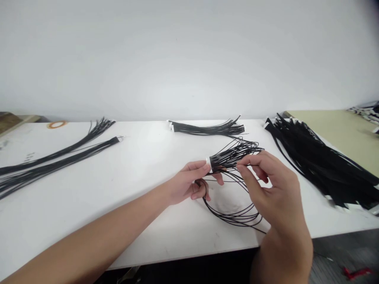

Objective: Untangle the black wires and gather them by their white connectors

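Note:
My left hand [197, 179] is closed on a white connector [209, 164], thumb on top. From that connector a bundle of thin black wires [233, 153] fans out to the right. Some of the wires loop down and back toward my left fingers, forming a loose coil [237, 217] over the table. My right hand [268, 177] pinches one black wire between thumb and forefinger, a short way right of the connector. Where the other end of that wire runs is hard to follow among the rest.
On the white table [142, 221], another black wire bundle [207, 128] lies at the back. Two long bundles [68, 156] stretch along the left, near an orange ring [57, 124]. A thick pile of black wire harnesses [322, 161] with white ends covers the right side. Behind stands a pale wall.

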`<act>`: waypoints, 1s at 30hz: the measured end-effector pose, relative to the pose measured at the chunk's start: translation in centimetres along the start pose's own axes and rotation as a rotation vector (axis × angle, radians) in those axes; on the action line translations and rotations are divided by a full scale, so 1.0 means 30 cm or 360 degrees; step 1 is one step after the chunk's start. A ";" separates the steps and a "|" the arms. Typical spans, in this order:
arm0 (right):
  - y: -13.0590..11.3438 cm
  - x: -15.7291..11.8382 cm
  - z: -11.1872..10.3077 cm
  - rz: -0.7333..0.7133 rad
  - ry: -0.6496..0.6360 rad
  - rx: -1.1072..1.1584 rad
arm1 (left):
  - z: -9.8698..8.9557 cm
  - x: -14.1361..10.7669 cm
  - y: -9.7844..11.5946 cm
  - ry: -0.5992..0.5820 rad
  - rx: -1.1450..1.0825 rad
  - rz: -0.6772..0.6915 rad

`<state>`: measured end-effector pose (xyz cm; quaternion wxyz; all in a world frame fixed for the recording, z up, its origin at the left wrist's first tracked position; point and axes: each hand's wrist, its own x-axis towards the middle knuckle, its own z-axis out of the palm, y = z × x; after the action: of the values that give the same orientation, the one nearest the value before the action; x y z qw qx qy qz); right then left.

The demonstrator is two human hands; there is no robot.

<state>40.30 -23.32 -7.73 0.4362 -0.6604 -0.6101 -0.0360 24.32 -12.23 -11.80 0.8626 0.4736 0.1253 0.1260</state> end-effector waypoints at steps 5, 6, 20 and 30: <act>0.013 -0.005 0.005 0.0045 -0.0090 -0.0021 | 0.003 -0.001 -0.002 -0.0005 0.0033 0.0013; 0.015 -0.007 0.007 0.0038 -0.0105 -0.0024 | 0.005 -0.001 -0.002 -0.0004 0.0041 0.0014; 0.009 -0.018 0.019 -0.0056 -0.0128 0.0114 | 0.004 -0.004 0.000 -0.0029 0.0077 0.0012; 0.005 -0.018 0.029 -0.0129 -0.0106 0.0119 | -0.005 0.000 -0.007 -0.0027 0.0009 0.0011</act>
<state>39.86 -23.18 -8.68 0.4381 -0.6192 -0.6515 -0.0089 24.28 -12.21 -12.05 0.8618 0.4777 0.1166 0.1246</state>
